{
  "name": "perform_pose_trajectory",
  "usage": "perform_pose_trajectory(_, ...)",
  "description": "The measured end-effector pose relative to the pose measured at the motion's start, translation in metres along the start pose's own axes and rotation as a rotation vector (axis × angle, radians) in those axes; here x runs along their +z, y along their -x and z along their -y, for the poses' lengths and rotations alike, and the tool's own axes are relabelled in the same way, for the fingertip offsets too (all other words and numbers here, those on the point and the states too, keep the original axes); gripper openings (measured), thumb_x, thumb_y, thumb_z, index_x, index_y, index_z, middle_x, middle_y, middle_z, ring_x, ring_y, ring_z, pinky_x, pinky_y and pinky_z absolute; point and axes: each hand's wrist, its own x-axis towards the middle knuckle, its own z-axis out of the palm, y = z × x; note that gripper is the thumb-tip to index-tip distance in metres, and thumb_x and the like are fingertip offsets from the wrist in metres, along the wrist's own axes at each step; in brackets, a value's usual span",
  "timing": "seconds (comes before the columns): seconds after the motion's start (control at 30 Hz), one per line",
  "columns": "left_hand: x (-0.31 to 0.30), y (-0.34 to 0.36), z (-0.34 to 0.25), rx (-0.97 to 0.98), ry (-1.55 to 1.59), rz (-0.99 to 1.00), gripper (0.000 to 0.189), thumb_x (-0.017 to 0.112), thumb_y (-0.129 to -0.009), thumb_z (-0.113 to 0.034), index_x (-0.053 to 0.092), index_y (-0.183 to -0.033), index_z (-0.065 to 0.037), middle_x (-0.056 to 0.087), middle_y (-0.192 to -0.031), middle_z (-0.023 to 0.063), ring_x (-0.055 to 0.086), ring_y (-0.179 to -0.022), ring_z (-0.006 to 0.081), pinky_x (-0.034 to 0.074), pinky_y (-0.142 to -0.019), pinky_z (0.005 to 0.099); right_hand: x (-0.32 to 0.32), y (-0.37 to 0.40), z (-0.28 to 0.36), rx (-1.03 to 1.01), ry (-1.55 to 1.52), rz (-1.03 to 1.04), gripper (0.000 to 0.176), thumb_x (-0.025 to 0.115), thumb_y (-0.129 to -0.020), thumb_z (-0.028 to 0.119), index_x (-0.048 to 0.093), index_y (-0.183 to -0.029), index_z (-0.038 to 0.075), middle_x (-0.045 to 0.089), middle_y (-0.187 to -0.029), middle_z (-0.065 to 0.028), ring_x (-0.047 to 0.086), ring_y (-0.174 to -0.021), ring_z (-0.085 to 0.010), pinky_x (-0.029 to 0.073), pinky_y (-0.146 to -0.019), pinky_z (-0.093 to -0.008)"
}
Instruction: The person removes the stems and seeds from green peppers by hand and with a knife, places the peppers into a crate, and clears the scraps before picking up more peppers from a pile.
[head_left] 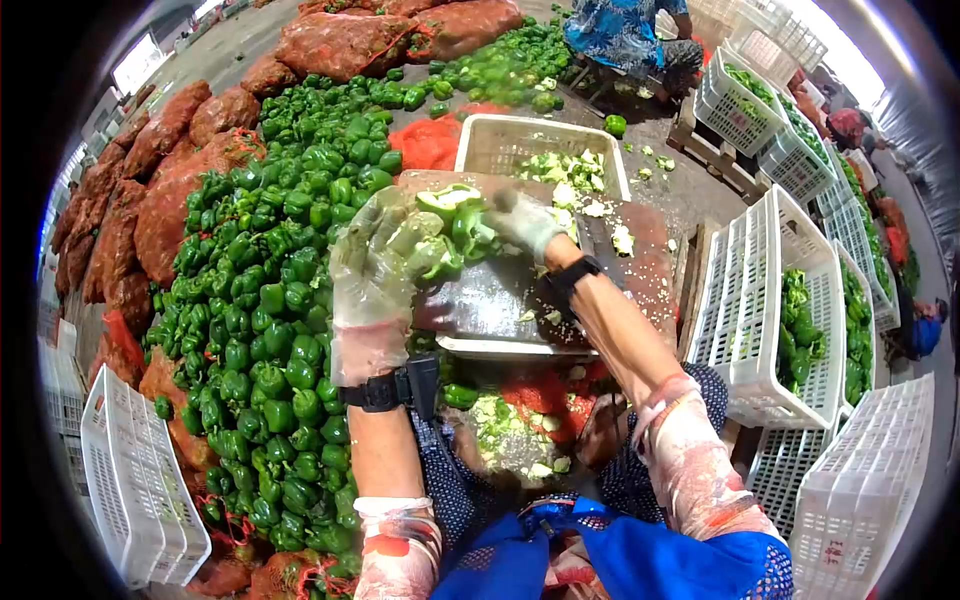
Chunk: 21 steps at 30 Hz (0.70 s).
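My left hand (385,250), in a clear plastic glove over a whitish one, is closed around a cut green bell pepper (445,200) with its pale inside showing. My right hand (527,225), in a light glove, is at the right side of the pepper pieces; its fingers are smeared by motion, and whether they grip anything is not visible. Beneath both hands lies a wet board (475,310) with seeds and small scraps on it. It rests across a white plastic crate (540,125), whose far part holds pale pepper cores (570,172).
To my left spreads a large heap of whole green peppers (270,340), with red mesh sacks (165,225) behind it. White crates (745,290) with green peppers line my right side. Another white crate (145,480) stands at lower left. A person in a blue patterned top (620,35) sits ahead.
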Motion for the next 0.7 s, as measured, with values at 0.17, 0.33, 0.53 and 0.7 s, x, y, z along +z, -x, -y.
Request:
perform_pose_trajectory(0.17,-0.006,-0.011,0.005,0.012,0.005,0.06,0.059,0.047,-0.094,-0.045,0.044,-0.134,-0.002,0.05,-0.127,0.0205,0.054,-0.114,0.0387,0.052,-0.088,0.0511,0.007,0.004,0.0,0.015,0.101,-0.013,0.047,0.06,-0.076,0.035,0.063,-0.111,0.004,0.062,-0.111,-0.0269,0.06,-0.103,-0.0394,0.047,-0.088,-0.0428)
perform_pose_trajectory(0.33,0.007,-0.016,0.015,-0.049,-0.007,-0.011,0.049,0.05,-0.096,-0.031,0.042,-0.132,0.001,0.048,-0.125,0.0204,0.054,-0.112,0.0363,0.054,-0.086,0.0491,0.0,0.009,-0.03,0.049,0.084,-0.13,0.034,0.057,-0.08,0.028,0.066,-0.103,0.004,0.066,-0.102,-0.0235,0.063,-0.097,-0.0375,0.049,-0.087,-0.0438)
perform_pose_trajectory(0.53,0.006,-0.016,0.018,-0.032,-0.061,0.025,0.053,0.05,-0.096,-0.033,0.039,-0.134,0.002,0.047,-0.127,0.0212,0.054,-0.112,0.0366,0.054,-0.086,0.0495,0.018,0.033,0.028,-0.162,0.364,-0.042,0.037,0.057,-0.084,0.023,0.055,-0.12,0.013,0.058,-0.118,-0.0182,0.063,-0.099,-0.0345,0.05,-0.086,-0.0453)
perform_pose_trajectory(0.7,0.008,-0.011,0.015,-0.031,-0.033,0.002,0.051,0.049,-0.096,-0.033,0.042,-0.133,0.001,0.049,-0.127,0.021,0.056,-0.111,0.0364,0.054,-0.086,0.0479,0.023,0.015,0.038,-0.189,0.58,0.094,0.033,0.055,-0.087,0.021,0.053,-0.118,0.009,0.064,-0.104,-0.0198,0.065,-0.091,-0.0365,0.052,-0.079,-0.0457)
